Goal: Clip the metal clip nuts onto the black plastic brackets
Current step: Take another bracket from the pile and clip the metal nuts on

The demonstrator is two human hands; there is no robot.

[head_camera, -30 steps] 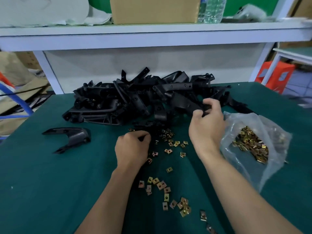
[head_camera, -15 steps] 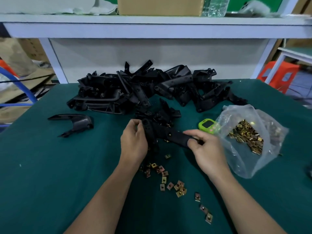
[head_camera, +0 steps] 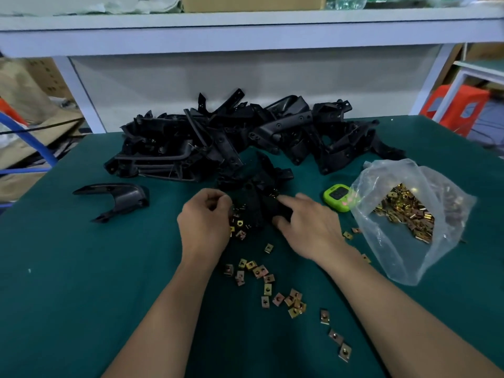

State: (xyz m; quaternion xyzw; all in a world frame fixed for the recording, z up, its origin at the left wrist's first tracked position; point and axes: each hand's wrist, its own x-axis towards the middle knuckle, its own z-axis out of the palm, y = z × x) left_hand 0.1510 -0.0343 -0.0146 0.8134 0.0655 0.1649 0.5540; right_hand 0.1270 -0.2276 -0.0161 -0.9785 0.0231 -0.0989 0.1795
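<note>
A black plastic bracket (head_camera: 256, 207) lies on the green table between my hands, just in front of a big pile of black brackets (head_camera: 245, 137). My right hand (head_camera: 308, 225) grips the bracket's right end, thumb under it and forefinger stretched along its top. My left hand (head_camera: 206, 222) is at the bracket's left edge with its fingers curled and pinched together; what they hold is hidden. A few brass-coloured clip nuts (head_camera: 237, 226) sit right beside that hand. More loose clip nuts (head_camera: 267, 279) are scattered nearer to me.
A clear plastic bag (head_camera: 395, 257) holding several clip nuts lies open at the right. A green timer (head_camera: 336, 196) sits beside it. One separate black bracket (head_camera: 120, 197) lies at the left. A white shelf (head_camera: 245, 31) overhangs the table's far edge.
My right hand pulled a bracket out of the pile toward me, and both hands closed in around it. The green timer, hidden a second ago, now shows.
</note>
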